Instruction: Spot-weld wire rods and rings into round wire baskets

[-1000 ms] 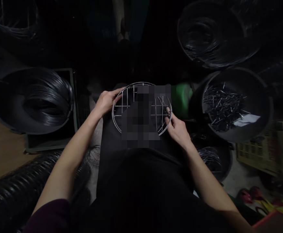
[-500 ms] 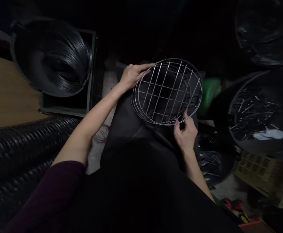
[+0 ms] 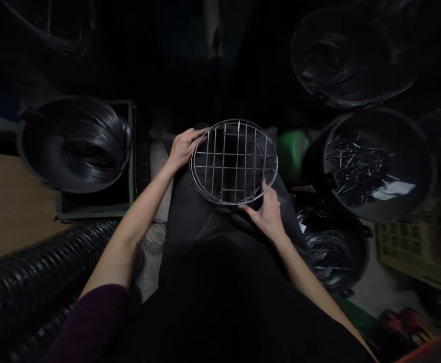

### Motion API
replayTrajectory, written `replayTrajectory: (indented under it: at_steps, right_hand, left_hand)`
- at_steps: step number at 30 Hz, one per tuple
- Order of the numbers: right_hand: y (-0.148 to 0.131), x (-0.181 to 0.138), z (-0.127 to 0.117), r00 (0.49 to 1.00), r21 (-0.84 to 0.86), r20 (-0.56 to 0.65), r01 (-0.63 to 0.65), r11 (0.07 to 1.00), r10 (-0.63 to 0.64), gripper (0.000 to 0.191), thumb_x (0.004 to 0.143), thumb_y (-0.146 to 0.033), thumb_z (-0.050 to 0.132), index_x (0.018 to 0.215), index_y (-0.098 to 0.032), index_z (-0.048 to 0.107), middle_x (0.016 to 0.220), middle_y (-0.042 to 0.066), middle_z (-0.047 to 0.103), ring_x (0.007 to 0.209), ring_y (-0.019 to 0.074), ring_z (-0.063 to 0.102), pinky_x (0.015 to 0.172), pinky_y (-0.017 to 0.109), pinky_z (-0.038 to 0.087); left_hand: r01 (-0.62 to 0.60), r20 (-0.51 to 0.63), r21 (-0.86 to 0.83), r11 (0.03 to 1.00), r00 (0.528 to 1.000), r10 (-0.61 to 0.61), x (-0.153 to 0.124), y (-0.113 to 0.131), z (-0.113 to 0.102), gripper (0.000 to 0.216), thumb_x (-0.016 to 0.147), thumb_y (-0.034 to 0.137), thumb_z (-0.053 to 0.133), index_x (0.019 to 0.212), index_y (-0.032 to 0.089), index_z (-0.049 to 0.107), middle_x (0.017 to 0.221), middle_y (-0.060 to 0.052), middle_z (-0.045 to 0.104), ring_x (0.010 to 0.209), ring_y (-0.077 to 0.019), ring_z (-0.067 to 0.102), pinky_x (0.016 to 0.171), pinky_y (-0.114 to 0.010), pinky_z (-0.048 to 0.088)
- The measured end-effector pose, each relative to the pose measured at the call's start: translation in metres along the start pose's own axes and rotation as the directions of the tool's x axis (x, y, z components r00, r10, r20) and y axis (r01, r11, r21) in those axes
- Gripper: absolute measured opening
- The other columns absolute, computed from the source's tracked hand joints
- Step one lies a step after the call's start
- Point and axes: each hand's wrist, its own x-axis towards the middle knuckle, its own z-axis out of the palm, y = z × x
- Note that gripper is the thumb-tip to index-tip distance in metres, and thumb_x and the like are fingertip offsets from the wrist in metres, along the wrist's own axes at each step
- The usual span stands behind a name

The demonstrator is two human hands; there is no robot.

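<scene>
The dark grey apron-like cloth (image 3: 190, 227) spreads over the lap, beneath and bodyward of both grips, and would make a sensible backing for handling; the deep black round bucket of loose wire pieces (image 3: 413, 161) sits well out to the right of the right-hand grip, so a wide swing that way is best avoided; the round silvery metal wire frame with a crossed grid (image 3: 237, 167) lies between the two grips, grid tilted up toward the wearer (whether its underside touches the cloth cannot be told), and it should turn more evenly if pressure is shared across the rim rather than put on the thin cross wires; the left hand (image 3: 183, 148) grasps the rim's left side, knuckles up, fingers reaching along the far edge; the right hand (image 3: 269, 207) holds the near right rim from below, its thumb (image 3: 247, 210) splayed leftward along the near edge.
</scene>
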Motion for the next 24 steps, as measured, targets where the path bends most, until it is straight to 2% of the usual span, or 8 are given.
replayTrajectory:
  at_steps: [2,3,5,8,11,16,21,24]
  right_hand:
    - [0.001,0.007,-0.02,1.0,0.125,-0.012,0.011,0.992,-0.01,0.07,0.084,-0.06,0.057,0.139,-0.016,0.054,0.133,0.018,0.059,0.124,0.0312,0.055,0.108,0.053,0.042]
    - [-0.001,0.011,-0.029,1.0,0.183,-0.026,-0.001,0.983,0.006,0.061,0.088,-0.057,0.054,0.135,-0.019,0.058,0.131,0.015,0.062,0.122,0.0282,0.057,0.109,0.05,0.042]
    - [-0.006,0.023,-0.041,0.997,0.3,-0.05,-0.043,0.953,0.061,0.054,0.092,-0.053,0.049,0.134,-0.02,0.06,0.129,0.011,0.064,0.118,0.0242,0.061,0.108,0.046,0.045]
    - [-0.018,0.039,-0.042,0.989,0.505,-0.024,-0.113,0.856,0.145,0.056,0.091,-0.051,0.051,0.137,-0.019,0.058,0.113,0.009,0.071,0.092,0.0197,0.067,0.091,0.042,0.055]
    - [-0.027,0.044,-0.035,0.978,0.639,0.005,-0.162,0.752,0.206,0.059,0.086,-0.044,0.057,0.138,-0.017,0.056,0.089,0.004,0.073,0.064,0.0139,0.061,0.069,0.034,0.056]
    - [-0.034,0.037,-0.034,0.967,0.655,-0.019,-0.179,0.734,0.253,0.062,0.081,-0.036,0.06,0.139,-0.018,0.056,0.072,-0.001,0.067,0.054,0.0106,0.052,0.054,0.026,0.048]
    - [-0.038,0.034,-0.04,0.954,0.715,-0.005,-0.207,0.668,0.3,0.06,0.083,-0.045,0.06,0.137,-0.018,0.058,0.077,0.002,0.068,0.055,0.0101,0.052,0.048,0.023,0.04]
    - [-0.04,0.034,-0.041,0.958,0.709,0.013,-0.211,0.673,0.287,0.066,0.081,-0.048,0.065,0.139,-0.018,0.057,0.078,0.002,0.068,0.055,0.0099,0.05,0.048,0.023,0.04]
  left_hand:
    - [0.054,-0.059,-0.1,0.994,0.996,-0.06,0.001,0.008,-0.008,0.058,0.093,0.064,0.047,0.122,0.02,0.071,0.101,-0.009,0.076,0.091,-0.0237,0.07,0.083,-0.034,0.054]
    - [0.089,-0.052,-0.147,0.985,0.994,-0.097,0.002,0.012,-0.012,0.06,0.093,0.065,0.046,0.124,0.019,0.069,0.099,-0.009,0.076,0.089,-0.0228,0.07,0.082,-0.034,0.054]
    - [0.132,0.062,-0.19,0.973,0.991,-0.123,0.005,0.022,-0.019,0.061,0.089,0.064,0.054,0.127,0.018,0.067,0.103,-0.009,0.076,0.093,-0.0227,0.07,0.086,-0.034,0.055]
    - [0.114,0.248,-0.139,0.984,0.966,-0.077,0.011,0.038,-0.025,0.059,0.082,0.061,0.066,0.122,0.018,0.07,0.113,-0.01,0.074,0.106,-0.0252,0.069,0.097,-0.035,0.052]
    - [0.081,0.248,-0.045,0.996,0.966,-0.068,0.013,0.048,-0.028,0.052,0.086,0.058,0.061,0.119,0.02,0.072,0.116,-0.008,0.074,0.109,-0.0252,0.069,0.101,-0.033,0.05]
    - [0.042,0.225,0.059,0.997,0.973,-0.054,0.011,0.053,-0.03,0.049,0.088,0.056,0.058,0.121,0.022,0.072,0.119,-0.005,0.073,0.112,-0.0252,0.068,0.101,-0.031,0.051]
    - [0.005,0.228,0.084,0.996,0.973,-0.024,0.014,0.051,-0.027,0.046,0.09,0.053,0.057,0.121,0.022,0.071,0.12,-0.005,0.073,0.111,-0.0248,0.069,0.101,-0.032,0.052]
    - [-0.007,0.212,0.089,0.996,0.977,-0.012,0.014,0.05,-0.024,0.046,0.091,0.052,0.055,0.122,0.022,0.071,0.121,-0.005,0.072,0.112,-0.0242,0.068,0.103,-0.032,0.051]
